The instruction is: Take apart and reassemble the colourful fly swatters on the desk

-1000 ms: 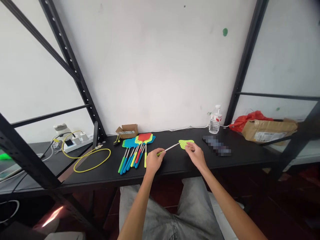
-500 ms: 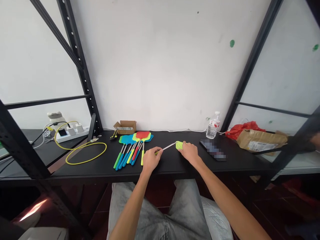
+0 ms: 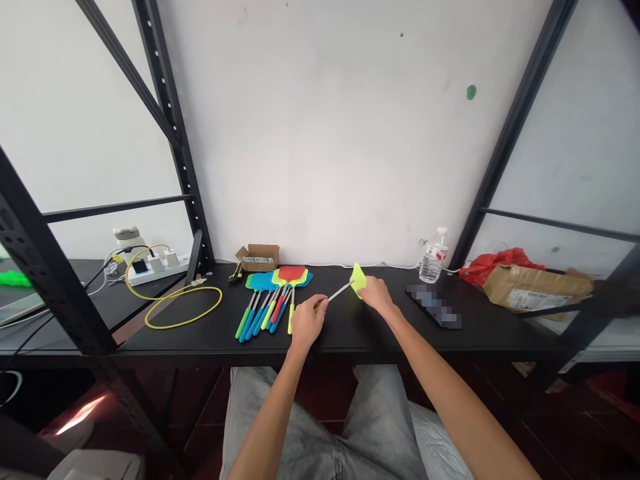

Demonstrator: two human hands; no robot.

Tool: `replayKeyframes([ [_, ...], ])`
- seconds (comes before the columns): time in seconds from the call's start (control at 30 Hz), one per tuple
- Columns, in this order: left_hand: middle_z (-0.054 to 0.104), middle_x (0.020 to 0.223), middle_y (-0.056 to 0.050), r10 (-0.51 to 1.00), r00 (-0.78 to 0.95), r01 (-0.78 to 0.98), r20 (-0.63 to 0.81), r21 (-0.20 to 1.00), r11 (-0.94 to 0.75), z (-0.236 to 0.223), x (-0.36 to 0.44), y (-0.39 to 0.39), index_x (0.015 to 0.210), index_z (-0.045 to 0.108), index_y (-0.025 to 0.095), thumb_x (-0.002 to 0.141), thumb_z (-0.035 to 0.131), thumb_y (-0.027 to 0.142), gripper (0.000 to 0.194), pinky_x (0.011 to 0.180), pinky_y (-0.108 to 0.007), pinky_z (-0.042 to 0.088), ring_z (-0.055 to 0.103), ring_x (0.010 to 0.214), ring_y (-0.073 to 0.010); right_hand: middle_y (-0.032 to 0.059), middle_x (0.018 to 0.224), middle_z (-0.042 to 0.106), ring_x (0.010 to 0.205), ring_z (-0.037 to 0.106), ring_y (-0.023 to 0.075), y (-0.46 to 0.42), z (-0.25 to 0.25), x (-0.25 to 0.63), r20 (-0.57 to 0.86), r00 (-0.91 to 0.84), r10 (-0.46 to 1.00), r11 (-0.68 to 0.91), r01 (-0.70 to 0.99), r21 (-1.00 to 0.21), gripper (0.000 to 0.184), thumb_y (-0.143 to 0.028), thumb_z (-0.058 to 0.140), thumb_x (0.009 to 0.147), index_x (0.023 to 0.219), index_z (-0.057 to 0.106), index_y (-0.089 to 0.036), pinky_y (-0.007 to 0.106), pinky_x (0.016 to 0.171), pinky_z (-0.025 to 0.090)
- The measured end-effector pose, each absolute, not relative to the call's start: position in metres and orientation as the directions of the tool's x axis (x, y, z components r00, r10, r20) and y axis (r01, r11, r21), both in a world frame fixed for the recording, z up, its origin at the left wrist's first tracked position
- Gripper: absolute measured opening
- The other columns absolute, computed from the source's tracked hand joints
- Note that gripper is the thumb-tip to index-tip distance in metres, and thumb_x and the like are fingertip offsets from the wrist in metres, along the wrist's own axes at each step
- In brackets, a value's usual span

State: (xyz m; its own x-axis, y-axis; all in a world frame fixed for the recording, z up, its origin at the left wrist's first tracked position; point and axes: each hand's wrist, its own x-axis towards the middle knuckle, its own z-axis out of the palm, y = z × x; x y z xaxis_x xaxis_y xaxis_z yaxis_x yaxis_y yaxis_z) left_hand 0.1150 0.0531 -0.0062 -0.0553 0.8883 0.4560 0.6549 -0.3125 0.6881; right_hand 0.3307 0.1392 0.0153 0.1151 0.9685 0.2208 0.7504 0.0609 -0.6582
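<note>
A yellow-green fly swatter (image 3: 358,279) is held between both hands just over the black table, its thin metal rod slanting up to the right. My left hand (image 3: 309,320) is closed around the handle end, hiding most of the grip. My right hand (image 3: 376,293) pinches the lower right part of the swatter's head, which is turned partly edge-up. Left of my left hand lies a fanned pile of fly swatters (image 3: 273,308) with blue, green, yellow and red handles; a red head (image 3: 293,273) rests on top.
Behind the pile stands a small open cardboard box (image 3: 258,256). To the left are a looped yellow cable (image 3: 183,325) and a white power strip (image 3: 160,265). At right are a water bottle (image 3: 433,259), a dark phone-like slab (image 3: 434,307) and a cardboard package (image 3: 540,285). Black shelf posts (image 3: 173,133) frame the table.
The swatter's head has turned within my right hand, so a pointed corner now stands up. Both hands keep their hold. The whole view has shifted slightly.
</note>
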Motion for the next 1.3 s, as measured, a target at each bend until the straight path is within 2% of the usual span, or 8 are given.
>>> replayKeyframes([
  [0.1,0.071,0.075,0.0,0.89,-0.061,0.655,0.452,0.691,-0.306,-0.006,0.115,0.053,0.106,0.07,0.028,0.096,0.043,0.044,0.033,0.063,-0.023,0.039,0.065,0.073,-0.0163,0.0121,0.093,0.074,0.082,0.073,0.0244,0.14,-0.001,0.335,0.217,0.177,0.96,0.103,0.496,-0.862,0.014,-0.013,0.057,0.082,0.091,0.068,-0.013,0.034,0.073,0.06],
  [0.2,0.071,0.075,0.001,0.891,-0.057,0.666,0.449,0.682,-0.301,-0.006,0.115,0.053,0.105,0.07,0.028,0.096,0.042,0.043,0.033,0.062,-0.023,0.039,0.065,0.072,-0.016,0.0092,0.098,0.074,0.085,0.073,0.019,0.14,-0.013,0.336,0.205,0.242,0.948,0.178,0.13,-0.975,0.016,-0.013,0.05,0.089,0.095,0.064,-0.015,0.03,0.078,0.061],
  [0.23,0.071,0.075,0.001,0.893,-0.053,0.676,0.448,0.674,-0.298,-0.006,0.115,0.054,0.104,0.07,0.028,0.096,0.042,0.043,0.032,0.063,-0.023,0.039,0.065,0.073,-0.0161,0.0088,0.098,0.074,0.088,0.073,0.0183,0.14,-0.015,0.336,0.172,0.261,0.95,0.201,-0.088,-0.976,0.015,-0.012,0.05,0.089,0.094,0.064,-0.016,0.029,0.081,0.06],
  [0.3,0.072,0.078,0.0,0.895,-0.042,0.701,0.445,0.651,-0.29,-0.007,0.115,0.055,0.104,0.07,0.028,0.096,0.043,0.043,0.031,0.063,-0.023,0.038,0.065,0.076,-0.0165,0.0083,0.097,0.075,0.091,0.073,0.0182,0.141,-0.016,0.335,0.08,0.252,0.964,0.203,-0.509,-0.836,0.013,-0.011,0.052,0.09,0.092,0.063,-0.017,0.029,0.084,0.059],
  [0.37,0.073,0.083,0.0,0.9,-0.027,0.724,0.435,0.63,-0.283,-0.007,0.115,0.056,0.105,0.07,0.028,0.095,0.044,0.043,0.031,0.063,-0.023,0.038,0.066,0.079,-0.017,0.0078,0.097,0.075,0.092,0.073,0.0181,0.141,-0.015,0.332,0.017,0.201,0.979,0.158,-0.709,-0.688,0.013,-0.012,0.051,0.092,0.09,0.063,-0.018,0.029,0.085,0.059],
  [0.57,0.073,0.089,-0.001,0.921,0.017,0.761,0.389,0.593,-0.265,-0.004,0.117,0.058,0.108,0.069,0.029,0.096,0.043,0.042,0.031,0.062,-0.023,0.037,0.066,0.082,-0.0181,0.0065,0.103,0.075,0.092,0.073,0.0169,0.14,-0.014,0.303,-0.027,0.161,0.987,0.114,-0.801,-0.588,0.018,-0.02,0.045,0.098,0.088,0.06,-0.021,0.03,0.083,0.06],
  [0.93,0.073,0.092,0.0,0.921,0.078,0.796,0.382,0.532,-0.288,-0.002,0.119,0.056,0.109,0.068,0.032,0.097,0.041,0.04,0.031,0.062,-0.024,0.035,0.066,0.081,-0.0185,0.0045,0.101,0.076,0.087,0.074,0.0164,0.132,-0.01,0.289,0.016,0.107,0.994,0.096,-0.796,-0.598,0.016,-0.02,0.046,0.098,0.091,0.061,-0.022,0.027,0.074,0.06],
  [1.3,0.071,0.085,0.0,0.926,0.074,0.8,0.369,0.533,-0.276,-0.001,0.119,0.055,0.111,0.066,0.031,0.098,0.036,0.039,0.033,0.06,-0.024,0.034,0.065,0.08,-0.0178,0.0041,0.103,0.075,0.088,0.073,0.0167,0.129,-0.01,0.29,0.019,0.074,0.997,0.072,-0.818,-0.57,0.014,-0.02,0.046,0.098,0.094,0.059,-0.023,0.029,0.076,0.06],
])
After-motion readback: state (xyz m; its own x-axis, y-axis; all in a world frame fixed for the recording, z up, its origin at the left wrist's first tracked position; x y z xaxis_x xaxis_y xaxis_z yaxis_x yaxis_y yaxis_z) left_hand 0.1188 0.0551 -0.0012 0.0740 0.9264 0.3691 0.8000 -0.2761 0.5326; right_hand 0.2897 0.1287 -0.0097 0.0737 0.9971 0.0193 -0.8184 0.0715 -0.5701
